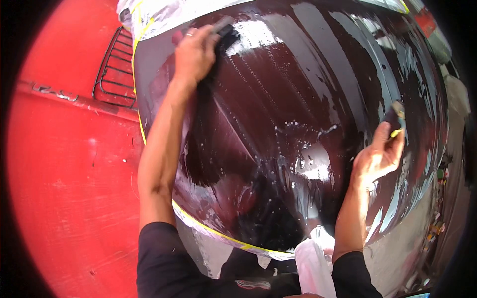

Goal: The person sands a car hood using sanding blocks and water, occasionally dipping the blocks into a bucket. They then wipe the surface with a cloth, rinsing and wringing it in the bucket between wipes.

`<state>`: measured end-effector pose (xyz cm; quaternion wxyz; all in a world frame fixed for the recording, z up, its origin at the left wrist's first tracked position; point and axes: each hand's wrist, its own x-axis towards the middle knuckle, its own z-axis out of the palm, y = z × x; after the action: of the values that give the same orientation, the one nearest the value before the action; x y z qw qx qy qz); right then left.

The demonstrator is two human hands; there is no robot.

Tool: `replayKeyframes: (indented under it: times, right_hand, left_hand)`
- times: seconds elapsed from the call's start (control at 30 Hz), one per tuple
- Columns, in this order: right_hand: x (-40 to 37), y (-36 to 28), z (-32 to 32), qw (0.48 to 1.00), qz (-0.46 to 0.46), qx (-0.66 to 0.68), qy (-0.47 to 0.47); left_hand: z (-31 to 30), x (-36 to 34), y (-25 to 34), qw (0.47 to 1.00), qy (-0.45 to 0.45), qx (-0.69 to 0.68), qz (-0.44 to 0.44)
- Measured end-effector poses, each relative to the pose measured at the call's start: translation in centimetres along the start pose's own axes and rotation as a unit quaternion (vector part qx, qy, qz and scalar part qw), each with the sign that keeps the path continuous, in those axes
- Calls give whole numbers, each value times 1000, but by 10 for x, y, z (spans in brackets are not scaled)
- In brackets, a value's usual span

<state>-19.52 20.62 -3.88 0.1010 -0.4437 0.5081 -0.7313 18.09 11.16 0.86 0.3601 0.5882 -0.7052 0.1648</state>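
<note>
A dark red, glossy curved panel [308, 94], wet with streaks and droplets, fills the middle of the view. Near its upper left edge my left hand [195, 53] is closed on a grey block [222, 24] that lies against the surface. On the right, my right hand [380, 156] pinches a small dark pad [396, 116] with a bit of yellow on it, over the panel. Whether this pad touches the surface cannot be made out.
White masking sheet [184, 15] with yellow tape borders the panel's top and left. A red surface [69, 174] with a black wire rack [115, 69] lies at left. A whitish cloth [313, 265] hangs near my body.
</note>
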Motion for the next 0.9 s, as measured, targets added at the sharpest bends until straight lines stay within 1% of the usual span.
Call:
replayKeyframes:
  times: [0.03,0.07,0.1,0.13,0.17,0.2,0.23,0.27,0.3,0.37,0.43,0.5,0.53,0.57,0.6,0.63,0.67,0.7,0.73,0.77,0.8,0.83,0.87,0.9]
  right_hand:
    - [9,3,-4,999,16,20,42]
    - [17,12,-10,997,23,28,73]
    - [24,23,-18,993,32,32,105]
    - [28,33,-27,990,35,62,123]
    - [31,35,-31,988,38,73,131]
    - [32,36,-34,988,44,75,130]
    - [32,36,-34,988,50,76,128]
    - [32,37,-34,988,47,78,123]
    - [32,38,-32,989,50,78,115]
    - [32,41,-34,992,45,73,95]
    - [32,47,-35,993,54,63,86]
    - [33,47,-33,995,52,65,62]
    - [32,46,-31,995,50,52,66]
    - [31,47,-32,995,49,36,76]
    - [29,45,-30,996,41,9,78]
    - [29,42,-28,995,43,2,85]
    - [29,38,-26,996,35,-31,72]
    - [29,38,-26,996,29,-67,60]
    - [30,43,-26,997,26,-51,54]
    - [31,41,-24,996,24,-55,62]
    - [30,39,-23,997,30,-51,58]
    - [30,36,-21,997,36,-44,55]
    - [31,34,-19,996,39,-45,63]
    - [31,33,-19,995,25,-78,58]
  left_hand:
    - [-8,-18,28,999,-10,-41,12]
    - [-11,-42,58,999,-31,-20,40]
    - [-18,-64,97,994,-71,-5,86]
    - [-27,-93,143,986,-129,9,105]
    - [-32,-128,181,979,-154,-72,113]
    - [-40,-165,220,963,-174,-186,89]
    - [-48,-197,249,958,-186,-166,139]
    - [-50,-214,272,960,-169,-189,119]
    - [-52,-216,282,960,-150,-211,102]
    - [-51,-220,280,959,-145,-229,84]
    - [-52,-218,277,958,-136,-244,57]
    - [-52,-214,268,936,-159,-314,-17]
    - [-54,-201,255,939,-122,-321,-33]
    - [-60,-181,235,950,-100,-291,-47]
    - [-60,-160,213,955,-39,-287,-67]
    - [-55,-134,185,971,37,-235,-23]
    - [-53,-106,156,982,61,-177,-3]
    - [-49,-77,130,984,86,-156,-17]
    - [-32,-47,96,986,141,-90,-9]
    - [-26,-20,66,994,103,-10,-36]
    - [-21,2,51,992,54,-13,-110]
    - [1,20,18,992,78,12,-95]
    - [14,31,-3,991,44,69,-109]
    - [36,35,-37,988,47,123,-78]
